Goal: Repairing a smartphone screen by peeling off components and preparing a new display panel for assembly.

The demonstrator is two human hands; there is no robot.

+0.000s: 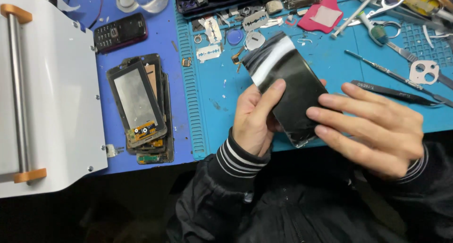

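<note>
Tweezers just beyond right hand fingertips; razor blades and small metal parts past left hand thumb; stacked phone screens well left of it. Nothing between fingers and glossy black phone panel, tilted, streaked with white glare. Left fingers curled round its edge, thumb across face; right fingers flat, extended, tips touching its right side.

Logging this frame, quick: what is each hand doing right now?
Left hand: closed on the black glass panel, thumb across it.
Right hand: open, fingertips resting on the panel.
</note>
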